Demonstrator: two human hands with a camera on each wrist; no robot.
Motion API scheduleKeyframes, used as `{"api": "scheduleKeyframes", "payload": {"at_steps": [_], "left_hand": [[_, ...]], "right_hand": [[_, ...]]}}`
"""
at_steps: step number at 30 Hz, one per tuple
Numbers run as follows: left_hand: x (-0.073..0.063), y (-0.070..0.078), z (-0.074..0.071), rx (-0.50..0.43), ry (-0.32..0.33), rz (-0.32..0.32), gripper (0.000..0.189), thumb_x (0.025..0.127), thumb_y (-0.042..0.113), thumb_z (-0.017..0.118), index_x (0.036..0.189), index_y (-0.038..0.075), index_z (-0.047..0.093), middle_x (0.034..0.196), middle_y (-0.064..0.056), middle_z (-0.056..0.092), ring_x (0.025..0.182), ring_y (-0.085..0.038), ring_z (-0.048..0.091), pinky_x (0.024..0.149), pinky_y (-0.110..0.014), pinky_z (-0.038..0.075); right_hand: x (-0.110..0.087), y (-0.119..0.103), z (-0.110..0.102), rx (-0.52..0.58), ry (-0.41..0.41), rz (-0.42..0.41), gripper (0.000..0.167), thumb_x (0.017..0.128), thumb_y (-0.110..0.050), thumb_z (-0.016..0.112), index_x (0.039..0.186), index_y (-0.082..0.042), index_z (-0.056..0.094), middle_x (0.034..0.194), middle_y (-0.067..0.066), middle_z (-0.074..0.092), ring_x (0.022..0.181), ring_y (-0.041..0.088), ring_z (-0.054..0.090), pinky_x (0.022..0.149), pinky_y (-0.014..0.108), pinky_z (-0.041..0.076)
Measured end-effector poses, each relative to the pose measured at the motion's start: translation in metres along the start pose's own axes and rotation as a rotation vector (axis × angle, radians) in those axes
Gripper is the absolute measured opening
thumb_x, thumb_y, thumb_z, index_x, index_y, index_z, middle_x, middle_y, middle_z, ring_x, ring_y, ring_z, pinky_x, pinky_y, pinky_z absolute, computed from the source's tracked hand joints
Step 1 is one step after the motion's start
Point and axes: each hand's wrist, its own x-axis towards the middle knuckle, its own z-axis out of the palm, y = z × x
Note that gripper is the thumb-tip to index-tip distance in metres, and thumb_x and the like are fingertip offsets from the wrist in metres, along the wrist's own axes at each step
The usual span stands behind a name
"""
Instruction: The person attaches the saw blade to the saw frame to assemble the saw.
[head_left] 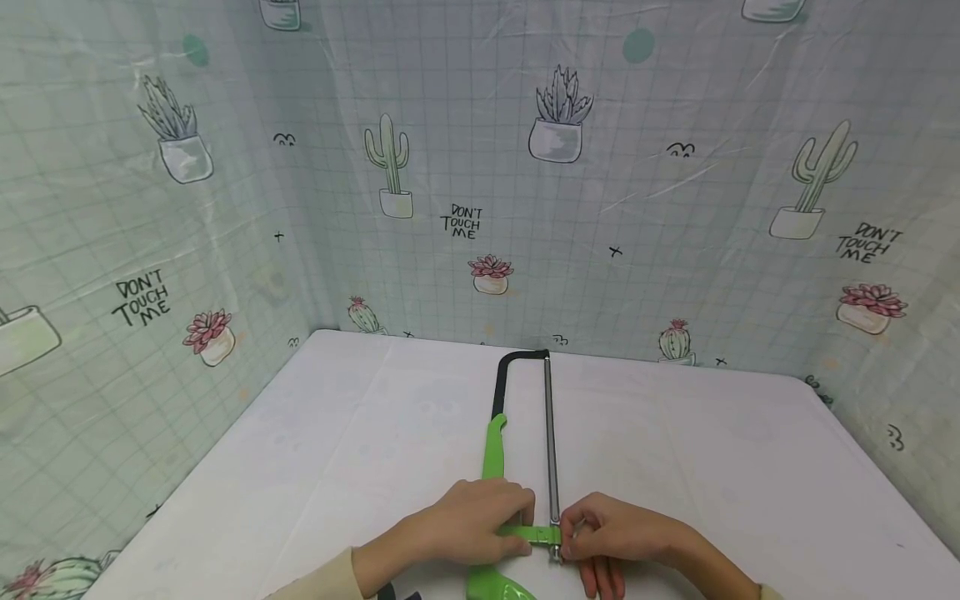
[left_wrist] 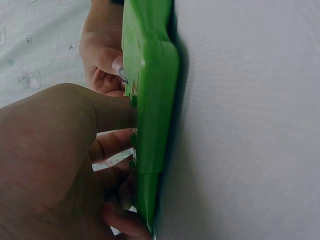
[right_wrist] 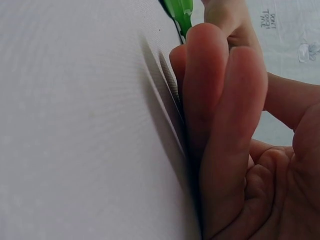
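Observation:
A hacksaw (head_left: 493, 454) with a green and black frame lies flat on the white table, its far end pointing away from me. Its grey blade (head_left: 551, 442) runs along the right side to a metal fitting at the near end. With my left hand (head_left: 472, 521) I hold the green frame near the crossbar; the left wrist view shows thumb and fingers around the green part (left_wrist: 157, 90). My right hand (head_left: 618, 529) pinches at the blade's near end by the fitting, thumb and forefinger together. The other right fingers (right_wrist: 232, 130) extend along the tabletop. The pinched spot itself is hidden.
The white table (head_left: 360, 425) has a patterned cloth backdrop (head_left: 450, 275) with cactus drawings behind it and at its sides. A small dark thing (head_left: 386, 592) shows at the bottom edge, below the left forearm; its kind is unclear.

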Motion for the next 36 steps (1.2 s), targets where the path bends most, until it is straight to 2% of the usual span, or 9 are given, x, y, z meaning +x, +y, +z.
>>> {"api": "scheduleKeyframes", "payload": {"at_steps": [3, 5, 12, 17, 20, 25, 29, 31, 36], "left_hand": [[0.0001, -0.0002, -0.0006, -0.001, -0.001, 0.001, 0.017, 0.092, 0.044, 0.074, 0.097, 0.033, 0.061, 0.081, 0.02, 0.049, 0.076, 0.003, 0.046, 0.06, -0.022, 0.038], [0.0005, -0.0004, -0.0005, 0.002, -0.001, 0.006, 0.017, 0.092, 0.044, 0.073, 0.097, 0.033, 0.062, 0.081, 0.02, 0.049, 0.075, 0.003, 0.046, 0.06, -0.022, 0.038], [0.0024, -0.0008, 0.0006, -0.026, -0.021, -0.01, 0.016, 0.092, 0.043, 0.074, 0.097, 0.033, 0.062, 0.08, 0.02, 0.049, 0.074, 0.002, 0.046, 0.06, -0.022, 0.038], [0.0021, 0.0, 0.0005, -0.026, -0.026, -0.017, 0.016, 0.092, 0.043, 0.074, 0.096, 0.033, 0.062, 0.08, 0.02, 0.049, 0.075, 0.002, 0.046, 0.06, -0.022, 0.038], [0.0019, 0.0003, -0.0005, -0.038, -0.035, -0.02, 0.015, 0.092, 0.042, 0.073, 0.097, 0.033, 0.062, 0.08, 0.02, 0.05, 0.074, 0.002, 0.047, 0.06, -0.022, 0.039], [0.0019, 0.0009, -0.0019, -0.045, -0.043, -0.021, 0.015, 0.093, 0.042, 0.073, 0.097, 0.032, 0.062, 0.08, 0.02, 0.051, 0.074, 0.002, 0.046, 0.06, -0.021, 0.039], [0.0011, 0.0016, -0.003, -0.028, -0.038, -0.012, 0.016, 0.093, 0.043, 0.073, 0.098, 0.033, 0.062, 0.08, 0.02, 0.051, 0.074, 0.003, 0.046, 0.06, -0.021, 0.039], [0.0006, 0.002, -0.0035, -0.026, -0.036, -0.007, 0.016, 0.093, 0.043, 0.073, 0.098, 0.032, 0.062, 0.08, 0.019, 0.051, 0.074, 0.003, 0.046, 0.06, -0.021, 0.039], [0.0009, 0.0019, -0.0039, -0.026, -0.034, -0.007, 0.016, 0.092, 0.043, 0.073, 0.098, 0.032, 0.062, 0.08, 0.019, 0.051, 0.074, 0.003, 0.046, 0.06, -0.021, 0.039]], "right_hand": [[0.0, -0.0004, -0.0004, 0.007, 0.0, 0.003, 0.008, 0.099, -0.014, 0.061, 0.097, -0.006, 0.063, 0.071, 0.019, 0.073, 0.049, 0.002, 0.064, 0.046, 0.019, 0.05], [0.0, -0.0005, -0.0005, 0.01, -0.003, 0.003, 0.008, 0.099, -0.014, 0.061, 0.098, -0.006, 0.063, 0.071, 0.015, 0.074, 0.049, 0.002, 0.064, 0.046, 0.019, 0.05], [0.0003, -0.0001, -0.0001, 0.009, -0.013, 0.0, 0.009, 0.099, -0.014, 0.06, 0.099, -0.006, 0.063, 0.08, 0.048, 0.061, 0.05, 0.0, 0.064, 0.046, 0.019, 0.05], [0.0003, -0.0003, 0.0004, 0.006, -0.01, 0.002, 0.011, 0.099, -0.014, 0.059, 0.099, -0.005, 0.064, 0.084, 0.053, 0.057, 0.05, 0.0, 0.064, 0.046, 0.019, 0.05], [0.0001, -0.0006, 0.0007, 0.005, -0.002, 0.005, 0.012, 0.099, -0.015, 0.059, 0.099, -0.004, 0.065, 0.077, 0.039, 0.067, 0.05, 0.0, 0.064, 0.047, 0.018, 0.05], [-0.0003, -0.0007, 0.0011, 0.025, 0.007, 0.011, 0.014, 0.099, -0.017, 0.061, 0.1, -0.004, 0.066, 0.07, 0.005, 0.075, 0.05, 0.0, 0.064, 0.047, 0.017, 0.049], [0.0011, 0.0006, 0.0021, 0.025, 0.02, 0.017, 0.015, 0.1, -0.019, 0.062, 0.1, -0.005, 0.067, 0.068, -0.005, 0.072, 0.05, -0.001, 0.063, 0.047, 0.016, 0.049], [0.002, 0.0011, 0.0025, 0.017, 0.029, 0.017, 0.014, 0.099, -0.019, 0.063, 0.099, -0.005, 0.067, 0.067, -0.001, 0.073, 0.049, -0.001, 0.063, 0.047, 0.016, 0.049], [0.0031, 0.0002, 0.0031, -0.002, 0.036, 0.013, 0.014, 0.098, -0.02, 0.065, 0.096, -0.007, 0.066, 0.077, 0.045, 0.063, 0.048, 0.0, 0.064, 0.046, 0.017, 0.049]]}}
